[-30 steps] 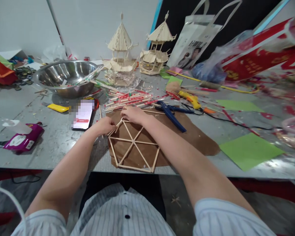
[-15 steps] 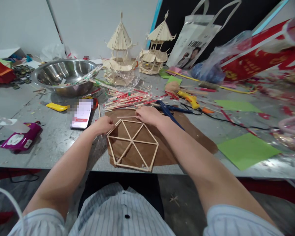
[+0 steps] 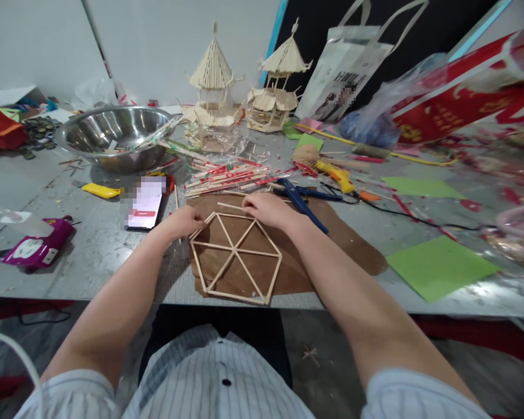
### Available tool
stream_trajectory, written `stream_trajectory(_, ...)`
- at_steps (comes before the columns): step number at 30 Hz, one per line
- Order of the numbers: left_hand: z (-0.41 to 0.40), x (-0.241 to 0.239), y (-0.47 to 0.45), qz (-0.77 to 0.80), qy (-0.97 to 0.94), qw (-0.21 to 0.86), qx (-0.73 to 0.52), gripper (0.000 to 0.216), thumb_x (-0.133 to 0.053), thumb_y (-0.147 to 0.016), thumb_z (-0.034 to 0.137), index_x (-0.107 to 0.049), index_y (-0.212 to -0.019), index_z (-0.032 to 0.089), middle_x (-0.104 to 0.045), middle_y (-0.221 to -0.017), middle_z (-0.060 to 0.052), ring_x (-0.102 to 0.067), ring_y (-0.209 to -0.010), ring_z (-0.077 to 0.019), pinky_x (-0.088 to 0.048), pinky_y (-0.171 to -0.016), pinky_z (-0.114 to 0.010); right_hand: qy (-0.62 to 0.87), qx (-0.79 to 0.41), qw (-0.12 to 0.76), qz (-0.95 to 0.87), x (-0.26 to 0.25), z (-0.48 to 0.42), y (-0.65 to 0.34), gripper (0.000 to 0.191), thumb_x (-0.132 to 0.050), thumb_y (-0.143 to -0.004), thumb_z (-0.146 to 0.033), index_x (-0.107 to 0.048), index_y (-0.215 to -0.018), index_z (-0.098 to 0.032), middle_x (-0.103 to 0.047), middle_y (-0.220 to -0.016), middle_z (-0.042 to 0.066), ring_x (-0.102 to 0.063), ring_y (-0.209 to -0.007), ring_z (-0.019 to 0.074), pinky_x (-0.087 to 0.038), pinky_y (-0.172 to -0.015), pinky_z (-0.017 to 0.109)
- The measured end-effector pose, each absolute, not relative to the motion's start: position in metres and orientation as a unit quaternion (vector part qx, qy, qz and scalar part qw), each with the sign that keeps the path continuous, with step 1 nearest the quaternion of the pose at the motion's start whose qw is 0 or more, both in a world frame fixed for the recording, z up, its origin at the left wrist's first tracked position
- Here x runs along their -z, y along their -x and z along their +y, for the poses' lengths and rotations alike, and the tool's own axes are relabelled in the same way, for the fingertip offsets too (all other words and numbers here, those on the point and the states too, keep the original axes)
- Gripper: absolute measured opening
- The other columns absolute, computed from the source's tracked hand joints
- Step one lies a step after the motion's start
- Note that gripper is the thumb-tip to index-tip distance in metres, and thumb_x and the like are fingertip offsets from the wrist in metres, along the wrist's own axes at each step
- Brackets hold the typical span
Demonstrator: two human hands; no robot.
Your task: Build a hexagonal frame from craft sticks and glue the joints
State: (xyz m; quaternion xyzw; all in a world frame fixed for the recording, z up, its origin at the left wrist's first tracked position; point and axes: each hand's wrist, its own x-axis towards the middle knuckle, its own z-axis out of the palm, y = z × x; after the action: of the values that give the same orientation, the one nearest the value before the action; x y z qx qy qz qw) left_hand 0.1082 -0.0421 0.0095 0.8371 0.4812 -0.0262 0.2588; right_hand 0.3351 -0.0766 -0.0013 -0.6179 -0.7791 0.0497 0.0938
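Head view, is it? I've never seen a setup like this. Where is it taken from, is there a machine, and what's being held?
There is no robot here, just a person's two bare hands. The camera is worn on the head, looking forward and down, so the arms reach away from you.

The right hand holds a thin stick. The left hand is at the upper left edge of a six-sided stick frame; its grip is hard to make out.

The frame lies on a brown sheet on the grey table. Around it are a phone, a metal bowl and, farther back, two stick pavilions.
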Motion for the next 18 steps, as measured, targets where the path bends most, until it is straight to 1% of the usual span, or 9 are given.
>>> stream_trajectory(2,-0.042,-0.009,-0.108,0.483,-0.836,0.26,0.027,0.031,-0.044,-0.066,0.036,-0.063,-0.073,0.013,-0.056,-0.053,-0.002,-0.048,-0.043,-0.0094,-0.033,-0.041,-0.018,0.628,-0.129,0.158,-0.751,0.0,-0.089,-0.337,0.015,-0.049,-0.074,-0.025,-0.061,-0.079,-0.018,-0.064,-0.079,0.004,-0.056,-0.072,0.0142,-0.038,-0.064,0.024)
stream_trajectory(4,-0.043,-0.009,-0.108,0.482,-0.836,0.261,0.026,0.03,-0.044,-0.066,0.035,-0.063,-0.072,0.013,-0.054,-0.051,-0.002,-0.047,-0.042,-0.0091,-0.034,-0.04,-0.018,0.626,-0.233,0.219,-0.711,-0.001,-0.099,-0.332,0.018,-0.051,-0.072,-0.026,-0.062,-0.083,-0.017,-0.063,-0.074,0.002,-0.054,-0.063,0.0106,-0.038,-0.058,0.021)
stream_trajectory(7,-0.044,-0.009,-0.108,0.487,-0.828,0.278,0.024,0.03,-0.043,-0.066,0.035,-0.062,-0.073,0.013,-0.052,-0.049,-0.001,-0.046,-0.039,-0.0092,-0.035,-0.039,-0.018,0.628,-0.332,0.253,-0.657,0.001,-0.107,-0.316,0.027,-0.05,-0.07,-0.026,-0.061,-0.091,-0.014,-0.059,-0.062,-0.001,-0.046,-0.049,0.0068,-0.034,-0.047,0.018)
stream_trajectory(9,-0.044,-0.009,-0.108,0.488,-0.823,0.289,0.028,0.029,-0.043,-0.066,0.035,-0.061,-0.074,0.013,-0.052,-0.048,-0.001,-0.047,-0.039,-0.0094,-0.036,-0.039,-0.019,0.626,-0.345,0.257,-0.65,0.003,-0.108,-0.307,0.031,-0.05,-0.069,-0.023,-0.062,-0.095,-0.013,-0.057,-0.059,-0.002,-0.043,-0.047,0.006,-0.032,-0.046,0.018)
stream_trajectory(13,-0.045,-0.009,-0.109,0.489,-0.821,0.292,0.031,0.029,-0.043,-0.067,0.034,-0.061,-0.073,0.012,-0.05,-0.046,-0.001,-0.046,-0.037,-0.0101,-0.036,-0.038,-0.019,0.6,-0.356,0.236,-0.677,0.007,-0.107,-0.302,0.038,-0.048,-0.068,-0.02,-0.06,-0.103,-0.013,-0.053,-0.056,-0.004,-0.043,-0.048,0.0064,-0.032,-0.047,0.018)
stream_trajectory(18,-0.045,-0.009,-0.109,0.485,-0.822,0.298,0.025,0.028,-0.043,-0.067,0.034,-0.06,-0.076,0.013,-0.052,-0.05,-0.001,-0.047,-0.039,-0.0095,-0.037,-0.039,-0.019,0.573,-0.382,0.23,-0.688,0.009,-0.109,-0.302,0.043,-0.05,-0.067,-0.021,-0.056,-0.108,-0.011,-0.049,-0.053,-0.005,-0.041,-0.048,0.0065,-0.032,-0.049,0.019)
